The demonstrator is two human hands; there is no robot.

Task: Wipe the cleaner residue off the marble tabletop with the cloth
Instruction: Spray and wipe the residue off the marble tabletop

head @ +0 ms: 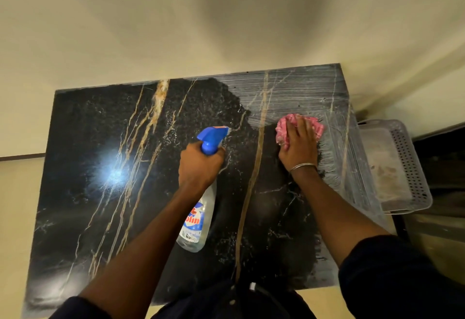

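Fingers of the right grip lay flat, pressing the cloth onto the table; residue streaked beyond it; the left grip curled round the spray bottle.

A cream wall fills the upper frame. At left, a dark strip runs above beige floor. A perforated grey basket sits at right.

Glossy black marble tabletop, streaked whitish beyond the right hand's crumpled pink cloth; the left hand's bottle is clear plastic.
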